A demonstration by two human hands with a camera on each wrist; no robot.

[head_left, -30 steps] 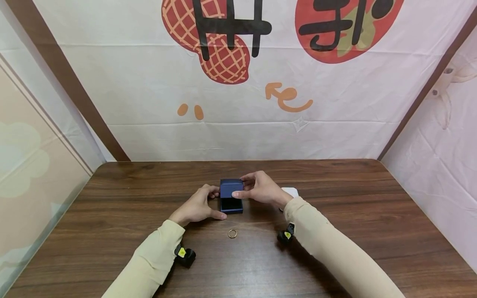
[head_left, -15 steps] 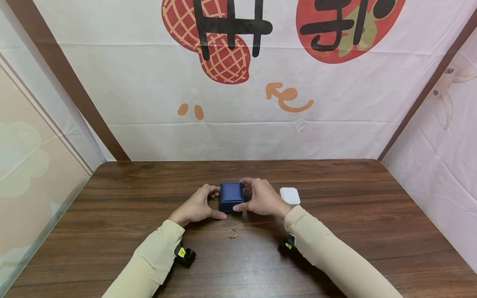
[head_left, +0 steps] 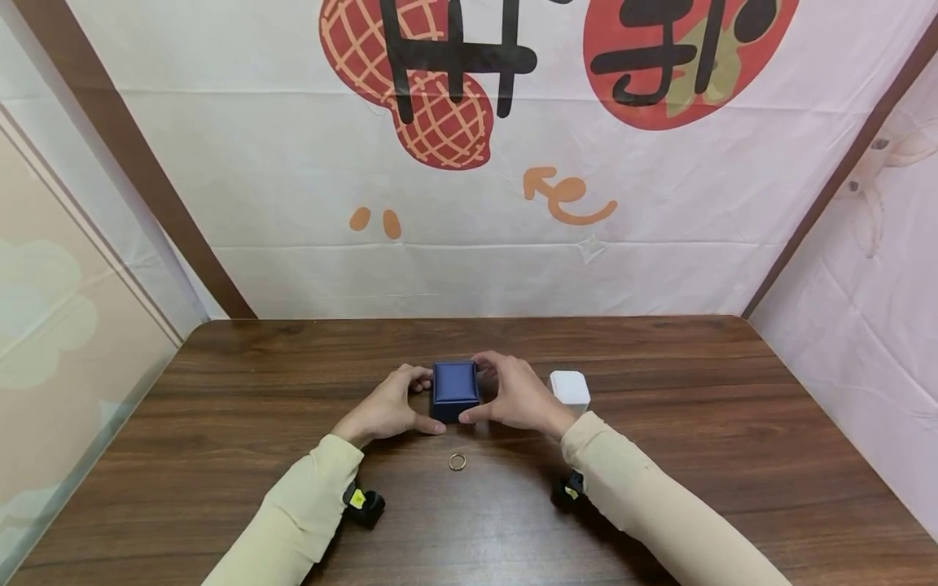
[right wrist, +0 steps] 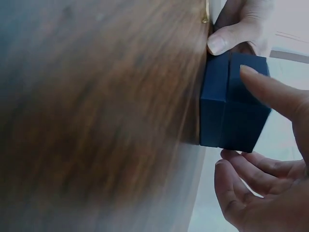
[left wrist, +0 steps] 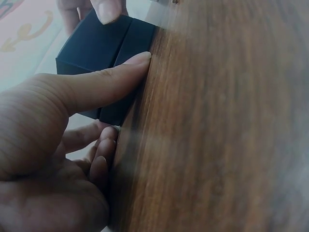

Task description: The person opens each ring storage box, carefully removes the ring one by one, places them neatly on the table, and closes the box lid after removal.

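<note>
A dark blue ring box (head_left: 455, 384) stands on the table with its lid down; a thin seam between lid and base shows in both wrist views. My left hand (head_left: 388, 405) holds it at the left, thumb (left wrist: 116, 79) along the front of the base, other fingers toward the back. From the right, my right hand (head_left: 516, 392) grips the lid, with the thumb (right wrist: 270, 89) on its front and the fingers (right wrist: 241, 174) curled toward the rear. A gold ring (head_left: 458, 462) lies on the table in front of the box, apart from both hands.
A small white box (head_left: 570, 388) stands right of the blue one, close behind the right wrist. The brown wooden table (head_left: 242, 407) ends at a printed cloth wall (head_left: 476, 277). Black wrist cameras hang under both sleeves.
The ring box's lid was partly raised with its dark inside showing; my right hand has swung it down, the thumb moving forward and lower. My left hand and the ring have stayed put.
</note>
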